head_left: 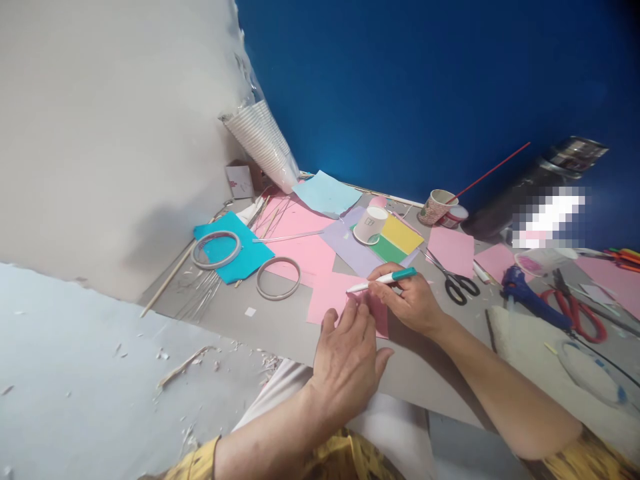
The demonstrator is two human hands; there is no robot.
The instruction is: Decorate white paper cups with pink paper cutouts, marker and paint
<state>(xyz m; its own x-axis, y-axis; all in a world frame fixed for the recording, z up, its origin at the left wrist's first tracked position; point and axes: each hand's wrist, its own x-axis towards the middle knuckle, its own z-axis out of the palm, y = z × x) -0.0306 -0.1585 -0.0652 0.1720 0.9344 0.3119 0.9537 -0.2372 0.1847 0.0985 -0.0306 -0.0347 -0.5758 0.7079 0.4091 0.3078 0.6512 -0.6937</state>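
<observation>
Two hands: right hand (413,303) clamps one pen (383,280); left hand (347,360), splayed, presses one pink sheet (327,297).

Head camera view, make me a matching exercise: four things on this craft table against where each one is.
Things:
1 pen
2 scissors
3 stack of cups
4 left ring

Places:
A partly on the blue sheet
B in the right hand
C leaning against the white wall
D on the grey table, just right of that hand

Pairs: 1-B, 2-D, 3-C, 4-A
</observation>
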